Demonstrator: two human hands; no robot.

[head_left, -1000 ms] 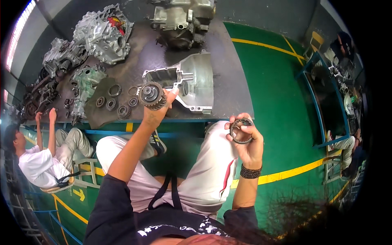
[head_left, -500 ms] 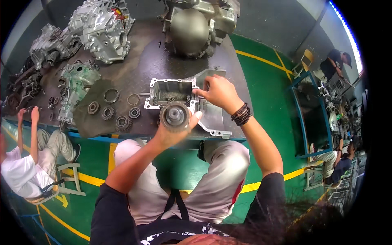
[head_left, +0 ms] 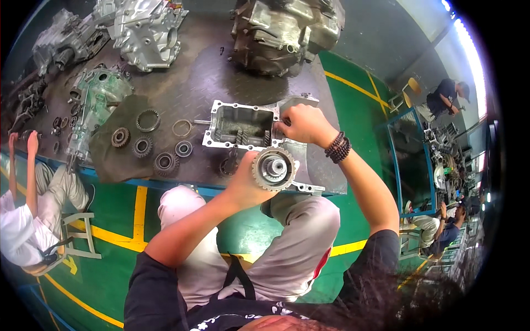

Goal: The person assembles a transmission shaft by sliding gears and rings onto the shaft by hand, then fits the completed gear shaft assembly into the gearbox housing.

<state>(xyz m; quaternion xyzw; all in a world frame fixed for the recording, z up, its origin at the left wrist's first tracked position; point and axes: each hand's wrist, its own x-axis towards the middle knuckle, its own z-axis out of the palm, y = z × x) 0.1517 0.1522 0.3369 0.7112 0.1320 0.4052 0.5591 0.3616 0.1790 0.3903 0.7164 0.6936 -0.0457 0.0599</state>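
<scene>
1. A toothed gear assembly (head_left: 274, 168) sits in the left hand (head_left: 243, 185), over the near edge of the workbench (head_left: 201, 66); its stepped shaft end faces up toward the camera, the long axis strongly foreshortened, the toothed rim spread broadside to the view.
2. Fingers of the left hand wrap the assembly, closed on it; most fingertips, and whatever shaft lies below the gear, are hidden.
3. The right hand (head_left: 307, 124), beaded bracelet (head_left: 338, 148) at the wrist, curls at the right end of the metal housing (head_left: 243, 117); whether its bent fingers grip anything cannot be told, and they cover part of that end.
4. Helical gears (head_left: 242, 137) show inside the open-topped housing, their lower parts hard to make out; a rod (head_left: 202, 122) juts left from its wall.
5. A dark cloth (head_left: 107, 160) bears loose gears (head_left: 120, 138); a large casing (head_left: 287, 33) is cut off above.
</scene>
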